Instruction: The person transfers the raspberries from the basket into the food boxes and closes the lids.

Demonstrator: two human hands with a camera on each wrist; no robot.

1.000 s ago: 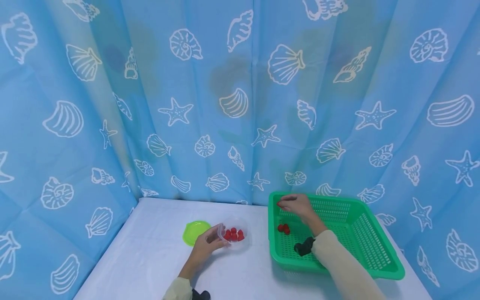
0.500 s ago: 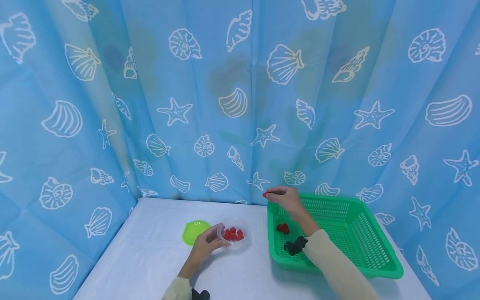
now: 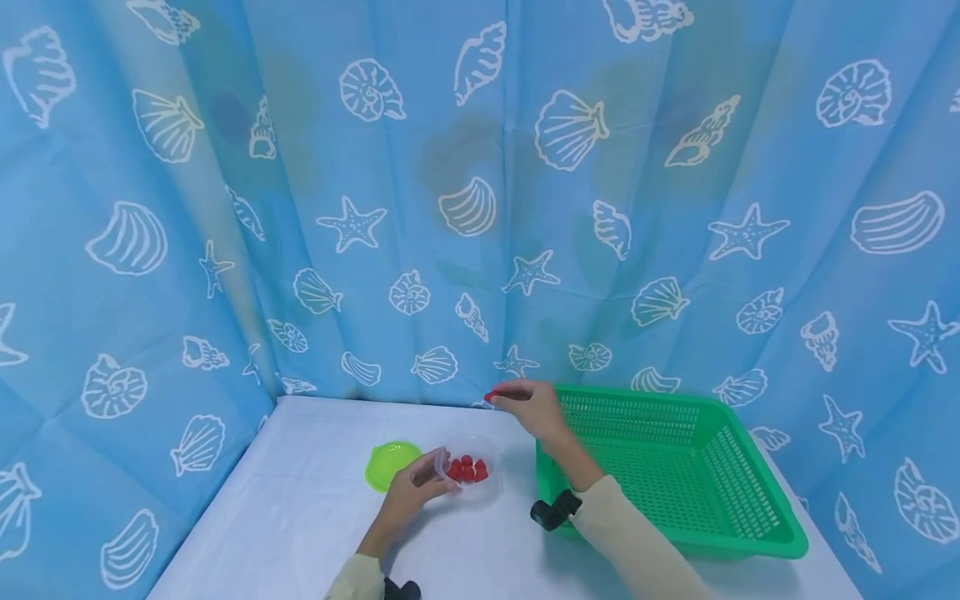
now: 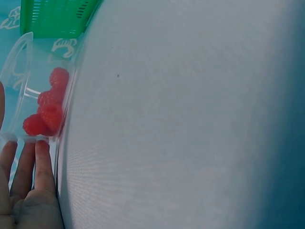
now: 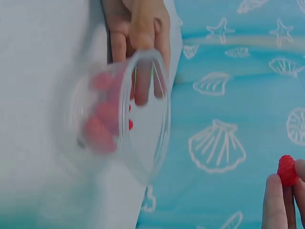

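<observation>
On the white table, my left hand [image 3: 408, 493] holds the near left side of a clear plastic tub [image 3: 489, 492], its thumb and fingers around the wall. Inside the tub lie several raspberries [image 4: 51, 114]. My right hand [image 3: 536, 414] pinches one red raspberry [image 5: 288, 171] between thumb and fingertips. It hangs above the table's back edge, between the tub and the green basket [image 3: 795, 533]. The right forearm crosses the basket's left end and covers what lies there.
A lime-green lid [image 3: 384, 472] lies flat on the table, left of the tub and beside the left hand. A blue shell-print curtain [image 3: 420, 250] hangs behind and on both sides. The basket has high slotted walls.
My right hand has lifted the raspberry out of the basket, over its left rim, and moved left toward the tub. The left hand and tub have stayed in place.
</observation>
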